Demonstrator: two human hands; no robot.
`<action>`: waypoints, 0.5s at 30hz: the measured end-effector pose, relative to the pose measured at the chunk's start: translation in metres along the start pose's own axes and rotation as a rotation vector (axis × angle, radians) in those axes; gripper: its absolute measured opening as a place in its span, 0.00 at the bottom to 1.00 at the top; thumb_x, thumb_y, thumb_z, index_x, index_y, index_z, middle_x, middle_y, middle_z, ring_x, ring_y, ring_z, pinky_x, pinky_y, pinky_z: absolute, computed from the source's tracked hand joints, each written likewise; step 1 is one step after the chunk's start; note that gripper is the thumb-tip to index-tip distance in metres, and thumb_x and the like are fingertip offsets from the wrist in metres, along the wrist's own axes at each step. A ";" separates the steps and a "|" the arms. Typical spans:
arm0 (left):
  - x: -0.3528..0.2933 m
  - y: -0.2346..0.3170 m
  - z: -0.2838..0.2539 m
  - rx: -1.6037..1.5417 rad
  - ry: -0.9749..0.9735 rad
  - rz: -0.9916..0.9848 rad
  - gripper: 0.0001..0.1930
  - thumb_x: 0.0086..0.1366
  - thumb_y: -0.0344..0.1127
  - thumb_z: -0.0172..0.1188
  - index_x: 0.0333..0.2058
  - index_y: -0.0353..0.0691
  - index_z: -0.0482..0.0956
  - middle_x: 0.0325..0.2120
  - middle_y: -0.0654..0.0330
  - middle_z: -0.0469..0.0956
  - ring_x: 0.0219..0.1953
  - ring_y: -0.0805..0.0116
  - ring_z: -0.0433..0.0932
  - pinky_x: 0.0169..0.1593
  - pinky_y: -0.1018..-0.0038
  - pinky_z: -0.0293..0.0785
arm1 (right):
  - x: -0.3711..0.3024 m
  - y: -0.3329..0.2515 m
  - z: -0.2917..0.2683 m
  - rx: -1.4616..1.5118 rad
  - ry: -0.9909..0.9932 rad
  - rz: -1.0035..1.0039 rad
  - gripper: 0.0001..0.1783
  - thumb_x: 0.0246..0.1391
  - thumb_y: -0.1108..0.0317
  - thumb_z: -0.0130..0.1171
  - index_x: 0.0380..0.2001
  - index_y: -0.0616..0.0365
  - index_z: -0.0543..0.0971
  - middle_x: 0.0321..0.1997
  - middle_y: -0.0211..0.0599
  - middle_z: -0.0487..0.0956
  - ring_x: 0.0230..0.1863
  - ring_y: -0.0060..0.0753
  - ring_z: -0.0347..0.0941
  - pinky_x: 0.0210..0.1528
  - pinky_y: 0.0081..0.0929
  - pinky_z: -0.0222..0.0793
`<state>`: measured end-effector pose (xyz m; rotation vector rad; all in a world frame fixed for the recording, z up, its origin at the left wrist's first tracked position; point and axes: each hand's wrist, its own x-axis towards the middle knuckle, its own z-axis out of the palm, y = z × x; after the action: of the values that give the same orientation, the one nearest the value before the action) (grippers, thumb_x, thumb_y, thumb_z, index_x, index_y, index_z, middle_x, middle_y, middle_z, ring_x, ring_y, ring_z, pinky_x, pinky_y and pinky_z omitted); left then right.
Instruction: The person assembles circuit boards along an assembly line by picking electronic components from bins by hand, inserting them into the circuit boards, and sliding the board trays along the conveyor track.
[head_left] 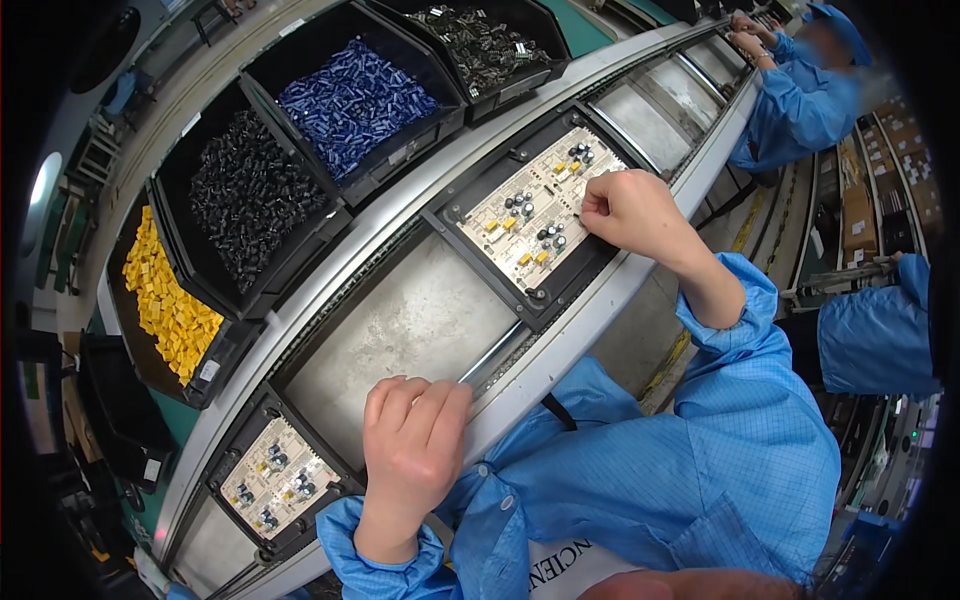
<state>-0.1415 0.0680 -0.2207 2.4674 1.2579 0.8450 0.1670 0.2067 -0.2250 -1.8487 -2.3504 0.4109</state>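
Note:
A cream circuit board (545, 205) with yellow, blue and black components sits in a black frame (527, 306) on the conveyor. Over the board's right edge is my right hand (632, 212), its fingers curled together in a pinch; whatever they hold is hidden. My left hand (415, 450) rests at the conveyor's near rail (500, 395), fingers laid forward side by side and nothing visible in them. Their tips bend out of sight. To its left, a second circuit board (282, 470) lies in another black frame (225, 450); no yellow components show on it.
Along the far side stand black bins of yellow block components (170, 305), black components (240, 190), blue components (355, 100) and dark silver-topped components (480, 45). A co-worker (800, 90) in blue works farther up the line. Another blue sleeve (875, 330) appears at right.

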 end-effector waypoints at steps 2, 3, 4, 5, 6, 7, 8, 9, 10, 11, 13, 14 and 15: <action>-0.001 0.001 -0.001 0.015 -0.001 -0.004 0.17 0.42 0.25 0.66 0.36 0.36 0.79 0.33 0.58 0.78 0.36 0.57 0.75 0.43 0.59 0.73 | 0.002 -0.001 -0.002 -0.010 -0.013 0.017 0.07 0.42 0.67 0.59 0.21 0.59 0.80 0.22 0.42 0.79 0.27 0.45 0.78 0.32 0.37 0.72; -0.002 0.001 0.000 0.017 0.003 -0.002 0.17 0.42 0.25 0.66 0.36 0.36 0.79 0.33 0.58 0.78 0.36 0.57 0.75 0.43 0.59 0.73 | 0.003 -0.001 -0.001 -0.006 -0.019 0.027 0.06 0.41 0.68 0.58 0.21 0.58 0.80 0.22 0.44 0.79 0.28 0.47 0.78 0.33 0.39 0.73; -0.002 0.001 0.001 0.020 0.007 0.001 0.17 0.42 0.26 0.66 0.36 0.36 0.79 0.33 0.58 0.78 0.36 0.57 0.75 0.43 0.59 0.72 | 0.003 -0.001 -0.001 -0.001 -0.025 0.037 0.06 0.40 0.69 0.56 0.20 0.58 0.80 0.22 0.45 0.79 0.29 0.49 0.78 0.34 0.41 0.74; -0.002 0.001 0.002 0.018 0.007 0.000 0.17 0.42 0.26 0.66 0.36 0.36 0.79 0.33 0.58 0.78 0.36 0.57 0.75 0.43 0.59 0.72 | 0.003 -0.001 -0.001 -0.003 -0.027 0.037 0.06 0.40 0.69 0.56 0.20 0.58 0.80 0.22 0.45 0.79 0.29 0.49 0.78 0.34 0.41 0.74; -0.001 0.000 0.002 0.013 0.006 0.004 0.17 0.42 0.26 0.66 0.36 0.36 0.79 0.33 0.58 0.78 0.36 0.57 0.75 0.43 0.59 0.72 | 0.002 0.000 -0.001 -0.005 -0.026 0.045 0.06 0.40 0.69 0.56 0.20 0.58 0.80 0.22 0.46 0.79 0.29 0.49 0.78 0.34 0.42 0.74; 0.000 0.000 0.003 0.009 0.005 0.009 0.17 0.42 0.26 0.66 0.36 0.36 0.79 0.33 0.58 0.78 0.36 0.57 0.75 0.43 0.59 0.72 | 0.002 0.001 -0.002 -0.006 -0.024 0.053 0.06 0.40 0.69 0.56 0.20 0.59 0.80 0.22 0.46 0.79 0.29 0.50 0.78 0.34 0.42 0.74; -0.001 0.001 0.003 0.009 0.004 0.008 0.17 0.42 0.26 0.66 0.36 0.36 0.79 0.33 0.58 0.78 0.36 0.57 0.75 0.43 0.59 0.72 | 0.001 0.002 -0.001 -0.006 -0.025 0.053 0.06 0.40 0.69 0.56 0.20 0.59 0.80 0.22 0.46 0.79 0.29 0.50 0.78 0.34 0.42 0.74; -0.001 0.001 0.003 0.012 0.000 0.005 0.17 0.42 0.26 0.66 0.36 0.36 0.79 0.33 0.58 0.78 0.35 0.57 0.75 0.43 0.59 0.72 | 0.003 0.003 0.001 -0.035 -0.026 0.040 0.06 0.41 0.68 0.57 0.20 0.58 0.80 0.22 0.45 0.79 0.28 0.48 0.78 0.33 0.40 0.73; -0.001 0.000 0.003 0.015 -0.004 0.002 0.17 0.42 0.26 0.66 0.36 0.36 0.78 0.33 0.58 0.78 0.35 0.57 0.75 0.43 0.59 0.72 | 0.004 0.004 0.002 -0.064 -0.027 0.028 0.06 0.41 0.67 0.59 0.20 0.58 0.80 0.22 0.43 0.79 0.27 0.46 0.77 0.32 0.38 0.72; -0.001 -0.001 0.003 0.013 -0.005 0.000 0.17 0.42 0.26 0.66 0.36 0.36 0.78 0.33 0.58 0.78 0.35 0.57 0.75 0.43 0.59 0.72 | 0.006 0.003 0.002 -0.065 -0.030 0.028 0.06 0.41 0.67 0.59 0.20 0.58 0.80 0.22 0.43 0.79 0.27 0.46 0.77 0.32 0.38 0.72; -0.003 0.000 0.002 0.032 -0.019 0.008 0.14 0.47 0.27 0.62 0.37 0.36 0.79 0.33 0.58 0.77 0.35 0.60 0.75 0.46 0.61 0.72 | 0.007 0.000 -0.002 -0.127 -0.058 0.016 0.07 0.41 0.66 0.60 0.20 0.58 0.80 0.22 0.44 0.79 0.28 0.47 0.77 0.32 0.38 0.72; -0.003 0.002 0.002 0.034 -0.019 0.008 0.14 0.47 0.27 0.62 0.37 0.36 0.79 0.33 0.58 0.77 0.35 0.60 0.75 0.46 0.61 0.72 | 0.008 0.000 -0.003 -0.126 -0.058 0.014 0.07 0.41 0.66 0.60 0.20 0.58 0.80 0.22 0.44 0.79 0.28 0.47 0.77 0.32 0.38 0.72; -0.002 0.002 0.002 0.035 -0.019 0.008 0.14 0.48 0.27 0.62 0.37 0.36 0.78 0.32 0.58 0.77 0.35 0.60 0.75 0.46 0.61 0.72 | 0.008 0.002 -0.005 -0.119 -0.080 0.008 0.07 0.42 0.65 0.61 0.21 0.58 0.81 0.22 0.44 0.79 0.28 0.47 0.77 0.33 0.38 0.72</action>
<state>-0.1402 0.0653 -0.2222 2.5038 1.2674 0.8061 0.1682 0.2160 -0.2213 -1.9273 -2.4711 0.3597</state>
